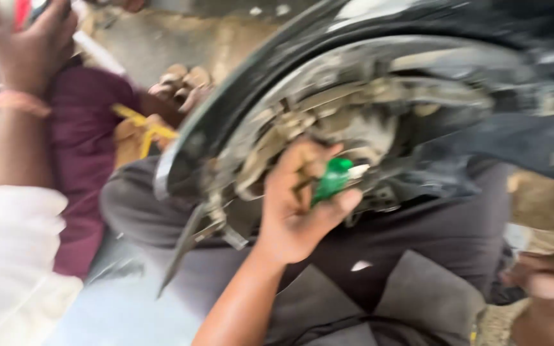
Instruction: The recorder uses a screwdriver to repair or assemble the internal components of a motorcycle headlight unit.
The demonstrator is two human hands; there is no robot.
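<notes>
Daylight was soft and even from my feed, no hard shadows. Whole frame was smeared w/ motion blur; nothing was sharp. White sleeve at lower left was nearly blown out. Dark wheel rim carried a pale sheen; far right edge was blurriest.

Our left arm wears a loose white sleeve with a pinkish thread band at the wrist, our right forearm is bare.
</notes>
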